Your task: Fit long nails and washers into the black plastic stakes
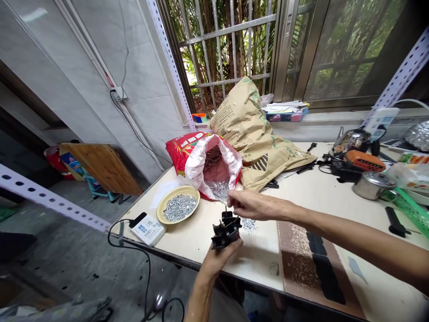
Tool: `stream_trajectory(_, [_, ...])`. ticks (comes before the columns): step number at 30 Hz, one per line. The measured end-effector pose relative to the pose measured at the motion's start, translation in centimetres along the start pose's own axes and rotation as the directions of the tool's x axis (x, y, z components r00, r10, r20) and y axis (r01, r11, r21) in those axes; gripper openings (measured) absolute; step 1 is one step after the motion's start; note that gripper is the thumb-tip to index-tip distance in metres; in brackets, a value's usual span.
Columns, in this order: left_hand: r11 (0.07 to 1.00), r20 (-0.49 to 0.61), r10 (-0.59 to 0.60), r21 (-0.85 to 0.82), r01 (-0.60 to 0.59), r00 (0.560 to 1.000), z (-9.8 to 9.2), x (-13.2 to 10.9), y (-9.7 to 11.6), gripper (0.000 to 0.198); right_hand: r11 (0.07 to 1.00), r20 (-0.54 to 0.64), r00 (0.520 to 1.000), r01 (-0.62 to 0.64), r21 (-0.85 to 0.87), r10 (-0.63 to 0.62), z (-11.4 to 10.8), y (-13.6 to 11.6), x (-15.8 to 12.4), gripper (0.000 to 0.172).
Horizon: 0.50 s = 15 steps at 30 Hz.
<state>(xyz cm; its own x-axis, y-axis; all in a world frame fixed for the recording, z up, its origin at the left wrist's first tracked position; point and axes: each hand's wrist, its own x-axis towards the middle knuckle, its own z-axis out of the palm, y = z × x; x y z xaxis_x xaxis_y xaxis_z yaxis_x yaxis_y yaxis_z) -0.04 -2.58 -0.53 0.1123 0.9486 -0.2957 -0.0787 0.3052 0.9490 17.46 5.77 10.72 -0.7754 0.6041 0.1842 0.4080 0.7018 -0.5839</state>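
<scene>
Left grip (214, 260) clasps black plastic parts (225, 231), which jut beyond it.

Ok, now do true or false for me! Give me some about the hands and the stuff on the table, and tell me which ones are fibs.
1. The left hand is holding a black part. True.
2. The right hand is resting in the yellow dish. False: the right hand is up close to the black part.
3. The yellow dish has small silvery pieces in it. True.
4. The brown sack is on the floor. False: the brown sack is on the table, behind the red bag.
5. The red bag's mouth is open. True.
</scene>
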Motion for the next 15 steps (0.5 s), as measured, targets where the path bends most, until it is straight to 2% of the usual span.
stream_trajectory(6, [0.994, -0.028, -0.012, -0.113, 0.009, 1.000, 0.1, -0.1, -0.4, 0.034, 0.994, -0.107, 0.990, 0.091, -0.058, -0.097, 1.9, 0.1, 0.5, 0.044])
stream_trajectory(9, [0.994, -0.006, 0.003, -0.113, -0.003, 1.000, 0.2, -0.2, -0.7, 0.027, 0.983, -0.025, 0.988, 0.148, -0.109, -0.152, 2.2, -0.7, 0.4, 0.042])
stream_trajectory(11, [0.991, 0.003, 0.015, -0.135, -0.014, 1.000, 0.3, -0.2, -0.7, 0.025, 0.973, 0.009, 0.976, 0.219, -0.069, -0.219, 1.7, -1.2, 0.4, 0.038])
stream_trajectory(13, [0.984, 0.007, 0.024, -0.177, -0.022, 1.000, 0.4, -0.3, -0.5, 0.025, 0.971, -0.048, 0.970, 0.237, -0.005, -0.237, 0.7, -1.1, 0.9, 0.041])
stream_trajectory(15, [0.979, 0.000, 0.042, -0.198, -0.041, 0.999, 0.5, -0.6, -0.1, 0.025, 0.981, -0.185, 0.968, 0.182, 0.062, -0.168, -0.2, 0.0, 1.6, 0.047])
